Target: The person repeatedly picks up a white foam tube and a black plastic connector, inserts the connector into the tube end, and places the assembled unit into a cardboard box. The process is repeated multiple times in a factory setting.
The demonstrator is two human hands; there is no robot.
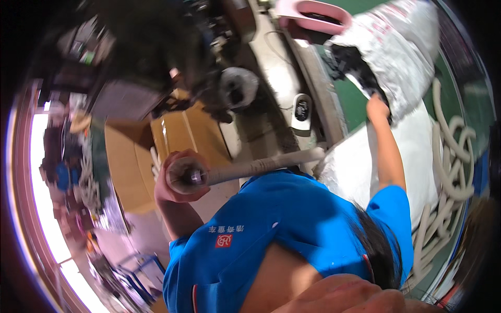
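Note:
My left hand (182, 176) is wrapped round one end of a long, pale grey-white tube (255, 168); its round open mouth faces up out of my grip. From there the tube runs to the right across the front of my blue shirt. Out to the right, my right arm is stretched toward a large white woven sack (409, 57). Crumpled black material (357, 62) shows at the sack's mouth, and my right hand (378, 108) is closed on its near end. The fingertips are partly hidden there.
An open cardboard box (190, 133) holding pale tubes stands beside my left hand. Several curved pale tubes (451, 172) lie on the far right, beside another white sack (352, 159). Farther off are a pink container (318, 18), a white device (301, 112) and a clear plastic bag (240, 86).

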